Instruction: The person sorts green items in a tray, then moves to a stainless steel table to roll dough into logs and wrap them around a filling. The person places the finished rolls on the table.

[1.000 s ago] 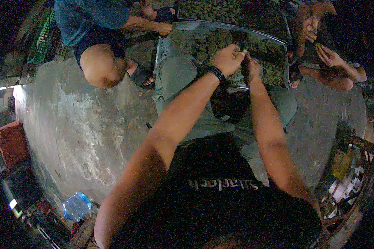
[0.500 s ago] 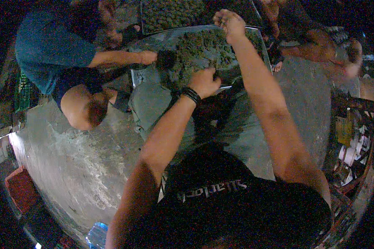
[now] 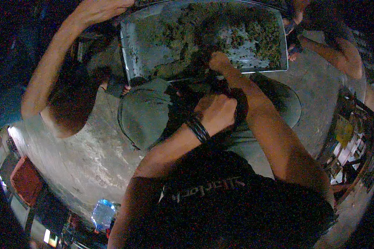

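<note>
A wide, shallow metal tray (image 3: 131, 66) lies in front of my knees, partly covered with dark green-brown clumpy material (image 3: 170, 33). My right hand (image 3: 220, 62) is closed over the tray's near side. A dark, blurred patch lies beyond its fingers, and I cannot make out what it holds, if anything. Nearer my body, my left hand (image 3: 218, 110) is curled into a fist above my lap, with black bands at the wrist. Beside its knuckles is a dark rounded shape (image 3: 241, 106), too dim to name; whether the fist grips it is unclear.
At the left, another person's arm (image 3: 50, 70) reaches toward the tray's far left corner. A further person's arm (image 3: 334, 56) is on the right. Behind me to the left are a clear plastic container (image 3: 103, 215) and a reddish object (image 3: 27, 180) on the concrete floor (image 3: 79, 166).
My right hand has come back from the tray's far edge to its near side. My left hand has withdrawn toward my lap. The left person's arm has swung up and away from the tray's middle.
</note>
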`<state>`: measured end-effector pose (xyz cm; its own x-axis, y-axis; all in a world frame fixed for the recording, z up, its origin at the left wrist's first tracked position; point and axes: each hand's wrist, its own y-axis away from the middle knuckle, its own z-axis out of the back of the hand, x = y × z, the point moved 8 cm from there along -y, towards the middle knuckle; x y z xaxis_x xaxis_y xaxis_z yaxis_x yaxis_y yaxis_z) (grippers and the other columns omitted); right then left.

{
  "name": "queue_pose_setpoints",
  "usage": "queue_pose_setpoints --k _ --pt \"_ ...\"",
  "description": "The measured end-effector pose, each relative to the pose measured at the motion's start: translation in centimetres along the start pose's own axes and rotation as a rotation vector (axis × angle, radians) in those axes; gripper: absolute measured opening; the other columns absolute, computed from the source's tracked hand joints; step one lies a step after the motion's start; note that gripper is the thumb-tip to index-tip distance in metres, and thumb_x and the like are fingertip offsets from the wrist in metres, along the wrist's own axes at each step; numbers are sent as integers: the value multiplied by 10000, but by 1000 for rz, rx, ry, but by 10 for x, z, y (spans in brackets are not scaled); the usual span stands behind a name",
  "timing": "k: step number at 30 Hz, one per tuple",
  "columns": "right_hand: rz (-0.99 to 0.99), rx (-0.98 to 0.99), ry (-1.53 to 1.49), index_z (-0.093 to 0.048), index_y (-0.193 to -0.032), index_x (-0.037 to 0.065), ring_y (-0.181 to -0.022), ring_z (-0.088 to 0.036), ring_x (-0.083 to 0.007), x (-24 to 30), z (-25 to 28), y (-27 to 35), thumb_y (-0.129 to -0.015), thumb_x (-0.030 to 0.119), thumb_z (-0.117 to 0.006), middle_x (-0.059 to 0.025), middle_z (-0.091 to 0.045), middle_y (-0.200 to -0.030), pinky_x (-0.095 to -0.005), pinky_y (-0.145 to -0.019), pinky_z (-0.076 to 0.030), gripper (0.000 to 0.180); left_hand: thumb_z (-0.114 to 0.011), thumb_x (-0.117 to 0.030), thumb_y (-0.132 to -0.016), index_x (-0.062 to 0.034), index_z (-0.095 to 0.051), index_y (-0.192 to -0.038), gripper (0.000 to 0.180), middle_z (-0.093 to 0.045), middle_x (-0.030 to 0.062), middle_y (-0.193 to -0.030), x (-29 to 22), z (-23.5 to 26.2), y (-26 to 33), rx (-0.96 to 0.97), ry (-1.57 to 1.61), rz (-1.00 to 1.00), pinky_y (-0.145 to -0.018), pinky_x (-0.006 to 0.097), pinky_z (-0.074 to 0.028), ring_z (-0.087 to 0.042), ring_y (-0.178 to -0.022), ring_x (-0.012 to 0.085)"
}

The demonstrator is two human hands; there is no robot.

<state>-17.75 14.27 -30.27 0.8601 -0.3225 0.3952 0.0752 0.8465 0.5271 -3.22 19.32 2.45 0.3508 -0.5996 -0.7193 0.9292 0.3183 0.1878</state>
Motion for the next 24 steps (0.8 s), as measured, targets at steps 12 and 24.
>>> queue_pose_setpoints --k 12,24 --pt "251 -319 -93 -634 -830 115 -630 -588 -262 -30 -128 -69 -841 463 -451 -56 -593 -675 -371 -555 -473 393 -564 -143 -747 -17 -620 -891 200 -627 188 -709 2 38 2 92 -34 -31 -496 464 -488 -617 -568 348" --pt "192 -224 -215 -611 -929 102 -658 -587 -246 -23 -83 -61 -820 332 -526 -63 -601 -778 -360 -574 -473 269 -559 -222 -790 -57 -621 -891 203 -617 169 -689 59 42 13 -263 357 46 -562 455 -514 -623 -622 349"
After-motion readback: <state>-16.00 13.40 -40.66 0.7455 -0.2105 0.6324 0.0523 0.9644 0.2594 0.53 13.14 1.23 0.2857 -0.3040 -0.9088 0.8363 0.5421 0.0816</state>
